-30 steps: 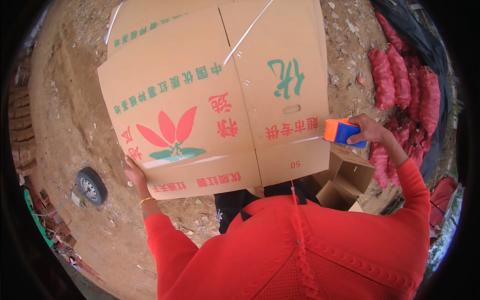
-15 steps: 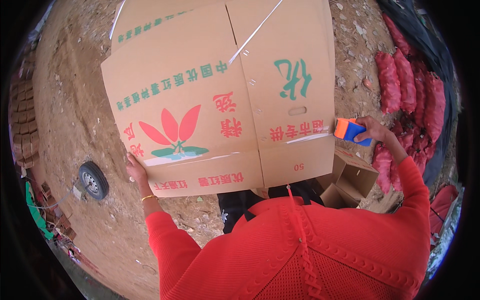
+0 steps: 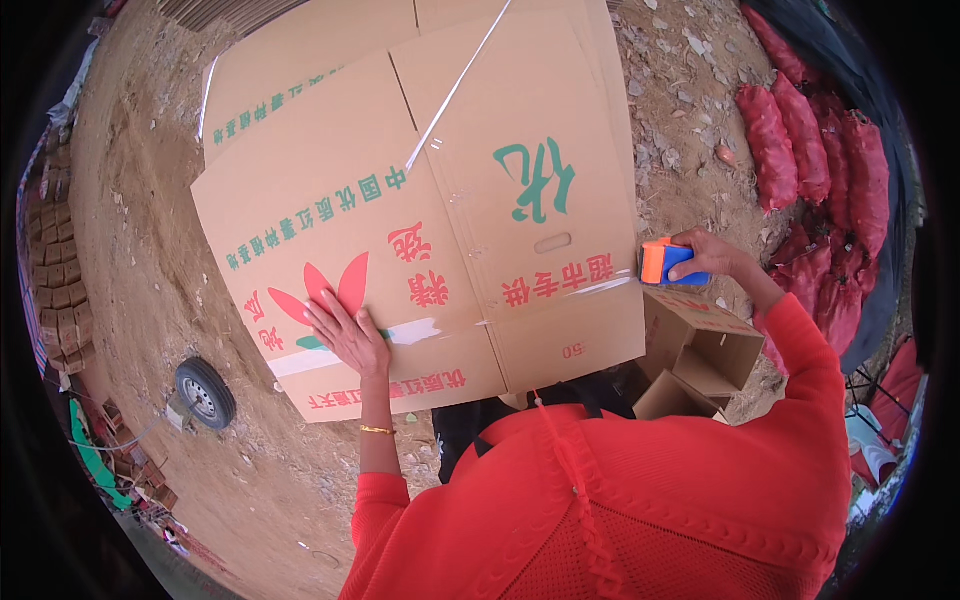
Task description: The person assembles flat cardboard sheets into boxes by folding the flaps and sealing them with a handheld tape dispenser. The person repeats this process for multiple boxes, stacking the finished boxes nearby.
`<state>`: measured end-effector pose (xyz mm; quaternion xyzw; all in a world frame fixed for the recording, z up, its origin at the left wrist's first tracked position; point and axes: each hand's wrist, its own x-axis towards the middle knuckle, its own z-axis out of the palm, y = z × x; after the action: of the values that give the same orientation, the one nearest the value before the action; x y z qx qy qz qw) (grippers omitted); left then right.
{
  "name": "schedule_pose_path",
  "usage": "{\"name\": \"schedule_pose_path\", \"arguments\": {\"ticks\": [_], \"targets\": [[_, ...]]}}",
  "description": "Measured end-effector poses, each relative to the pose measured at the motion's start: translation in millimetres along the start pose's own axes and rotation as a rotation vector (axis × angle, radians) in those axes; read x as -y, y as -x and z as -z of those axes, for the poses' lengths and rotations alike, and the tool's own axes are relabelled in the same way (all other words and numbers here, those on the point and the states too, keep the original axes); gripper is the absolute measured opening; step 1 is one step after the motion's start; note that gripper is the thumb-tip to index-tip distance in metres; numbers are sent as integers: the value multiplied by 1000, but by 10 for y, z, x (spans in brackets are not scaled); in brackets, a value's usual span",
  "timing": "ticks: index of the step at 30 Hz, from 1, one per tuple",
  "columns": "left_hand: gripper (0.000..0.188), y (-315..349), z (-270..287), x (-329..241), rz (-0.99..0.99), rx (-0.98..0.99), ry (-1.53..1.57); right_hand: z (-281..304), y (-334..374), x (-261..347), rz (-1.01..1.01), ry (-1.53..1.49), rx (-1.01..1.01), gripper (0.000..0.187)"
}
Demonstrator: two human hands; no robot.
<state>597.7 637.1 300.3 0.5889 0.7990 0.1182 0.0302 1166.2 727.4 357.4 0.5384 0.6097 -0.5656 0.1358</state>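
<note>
The cardboard sheet [image 3: 450, 215] carries a slanting line of green Chinese characters [image 3: 320, 216], one big green character [image 3: 535, 180], several groups of red ones [image 3: 418, 268] and a small red two-digit number [image 3: 573, 351]. A red-leaf emblem [image 3: 353, 283] beside them is partly covered by the left hand [image 3: 355, 345]. Behind it, another sheet [image 3: 300, 55] bears a similar green line, and the open box [image 3: 722, 345] shows red print too small to read.

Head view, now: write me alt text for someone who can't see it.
The left hand rests palm down on a printed cardboard carton, while the right hand holds a blue and orange tape dispenser beside its right edge. Red sacks lie at right; a tyred wheel is at left.
</note>
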Motion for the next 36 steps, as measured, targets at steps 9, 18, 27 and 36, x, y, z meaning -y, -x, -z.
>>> {"name": "schedule_pose_path", "arguments": {"ticks": [9, 18, 27, 36], "targets": [[62, 224, -155, -1732, -651, 328, 35, -44, -137, -209, 82, -63, 32, 62], [87, 1126, 393, -539, -848, 914, -104, -25, -146, -199, 82, -53, 50, 61], [59, 1177, 481, -125, -873, 464, -85, -126, -22, -119, -185, -445, 184, 62], [42, -175, 1829, -51, -863, -71, -84, -338, 249, 379, 89, -1124, 72, 65]]}}
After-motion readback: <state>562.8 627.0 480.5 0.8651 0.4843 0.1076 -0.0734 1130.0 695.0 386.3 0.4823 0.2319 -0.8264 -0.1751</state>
